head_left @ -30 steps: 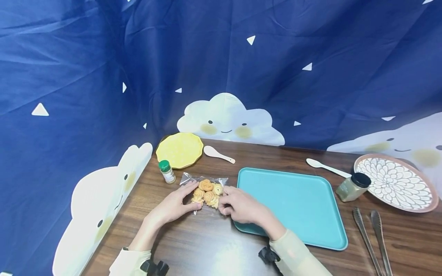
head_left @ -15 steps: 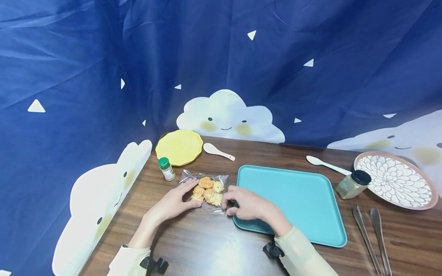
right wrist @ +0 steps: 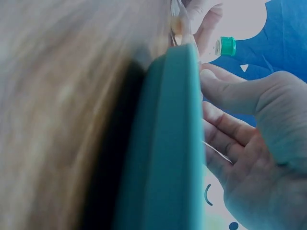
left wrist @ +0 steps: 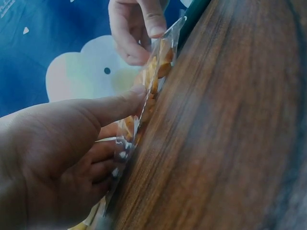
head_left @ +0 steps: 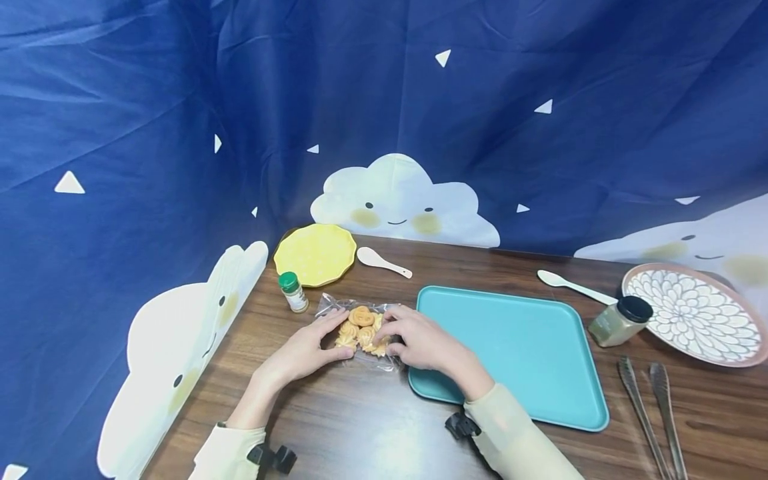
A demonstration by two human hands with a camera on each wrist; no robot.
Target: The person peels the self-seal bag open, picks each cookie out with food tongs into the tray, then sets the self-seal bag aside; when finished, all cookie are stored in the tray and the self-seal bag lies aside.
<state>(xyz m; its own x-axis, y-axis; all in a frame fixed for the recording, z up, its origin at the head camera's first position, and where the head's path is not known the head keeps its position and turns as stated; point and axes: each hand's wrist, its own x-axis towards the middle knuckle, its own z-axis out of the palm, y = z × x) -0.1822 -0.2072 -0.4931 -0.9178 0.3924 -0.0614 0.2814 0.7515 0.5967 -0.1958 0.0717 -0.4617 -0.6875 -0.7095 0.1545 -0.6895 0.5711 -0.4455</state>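
A clear plastic bag (head_left: 377, 362) of golden piped cookies (head_left: 361, 317) lies flat on the dark wooden table. My left hand (head_left: 300, 351) rests at its left side, fingers extended along the far left and thumb against the near side. In the left wrist view, that thumb (left wrist: 122, 104) touches the film of the bag (left wrist: 149, 91). My right hand (head_left: 425, 341) reaches over the bag's right side, fingertips bent over the cookies and the thumb apart from them. In the right wrist view, my right hand (right wrist: 254, 129) partly hides behind the tray's raised edge.
A turquoise tray (head_left: 510, 353) lies under my right wrist. Behind are a yellow plate (head_left: 316, 255), a green-capped shaker (head_left: 293, 292) and a white spoon (head_left: 383, 262). At right are another spoon (head_left: 576, 287), a black-lidded jar (head_left: 621, 321), a patterned plate (head_left: 696, 313) and metal tongs (head_left: 651, 417).
My right hand drew slightly back from the bag's right edge, then moved left so its fingers lie over the cookies. My left hand keeps its place at the bag's left side.
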